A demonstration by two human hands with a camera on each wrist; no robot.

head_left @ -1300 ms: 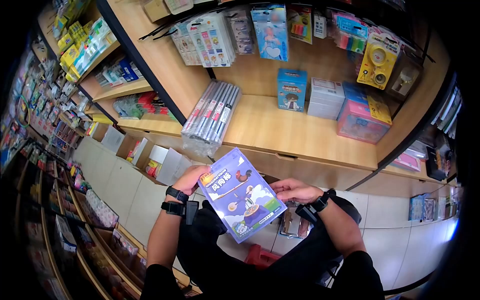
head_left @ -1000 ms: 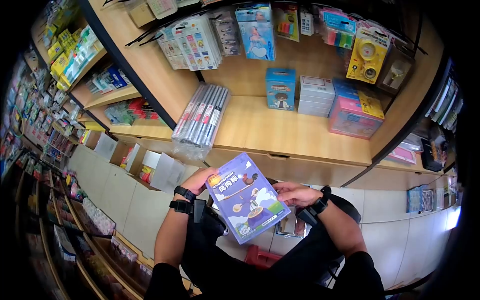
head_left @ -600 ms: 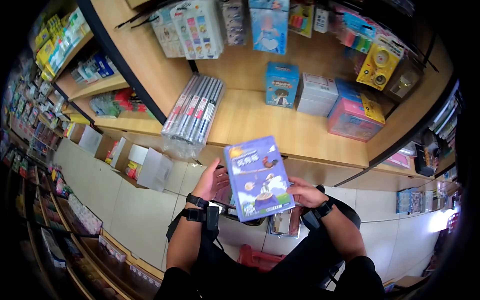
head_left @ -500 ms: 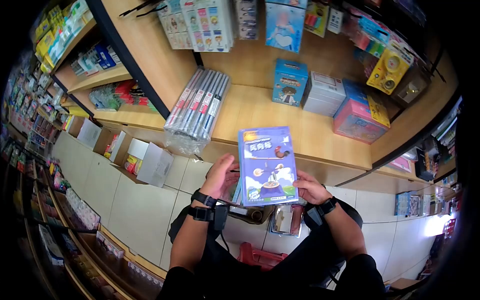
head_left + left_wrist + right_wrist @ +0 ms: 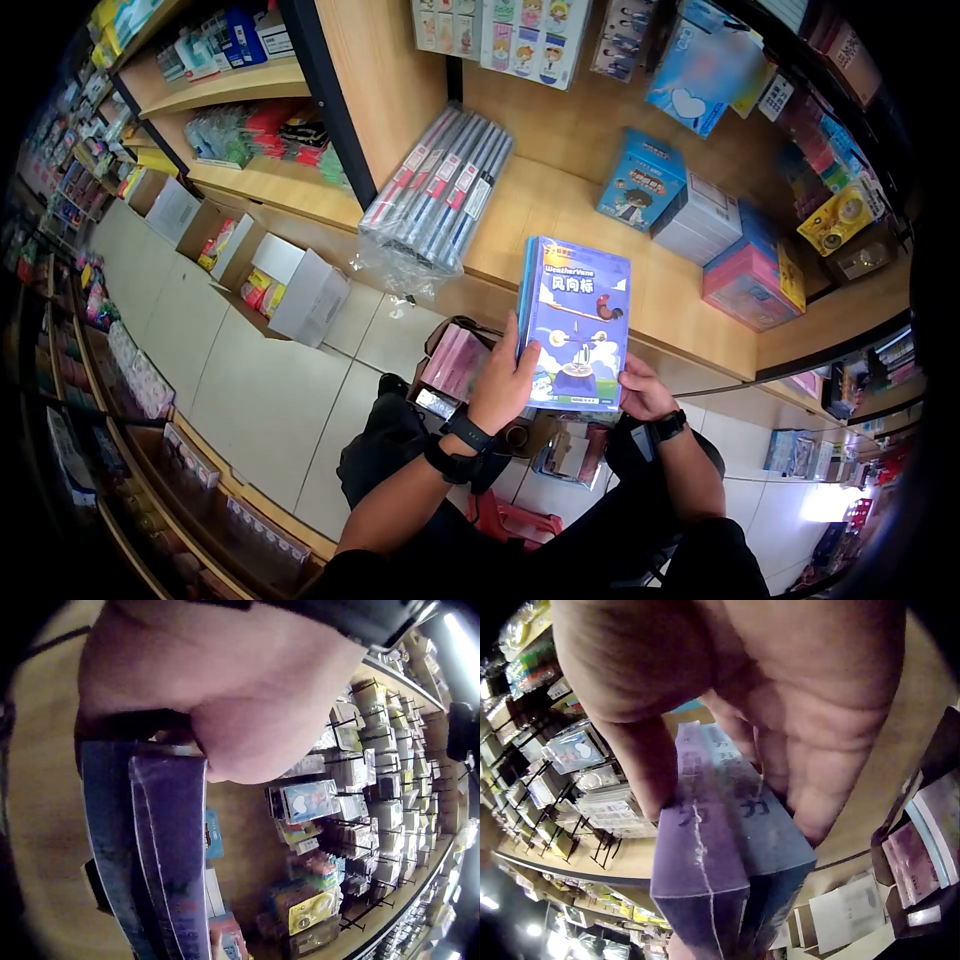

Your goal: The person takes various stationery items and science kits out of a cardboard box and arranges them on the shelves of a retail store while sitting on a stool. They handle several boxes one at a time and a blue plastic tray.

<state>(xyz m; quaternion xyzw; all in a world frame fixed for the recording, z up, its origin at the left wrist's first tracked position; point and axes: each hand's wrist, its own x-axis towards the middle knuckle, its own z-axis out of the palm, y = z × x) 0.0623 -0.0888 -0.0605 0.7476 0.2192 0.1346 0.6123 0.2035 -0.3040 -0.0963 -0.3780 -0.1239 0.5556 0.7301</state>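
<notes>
A purple box [image 5: 585, 330] with a rooster picture stands nearly upright over the lap, its front facing the head camera. A blue box [image 5: 112, 825] lies flat against its back, showing as a thin strip at the left in the head view. The left hand [image 5: 503, 385] grips both boxes at the lower left edge, thumb toward the front. At the lower right edge the right hand [image 5: 648, 392] holds them, and the right wrist view shows its thumb on the purple side [image 5: 697, 840] and its fingers round the blue side [image 5: 772, 832].
Behind the boxes is a wooden shelf [image 5: 540, 215] with wrapped pens [image 5: 440, 190], a blue carton [image 5: 642, 180] and a pink box [image 5: 755, 285]. Blister packs hang above. An open carton of pink items [image 5: 455, 360] and a red stool [image 5: 515, 520] are below; cartons line the floor at left.
The boxes have moved right in the head view and stand straighter. The left hand, earlier held off the left edge with its fingers spread, has come against it and grips. The view has turned.
</notes>
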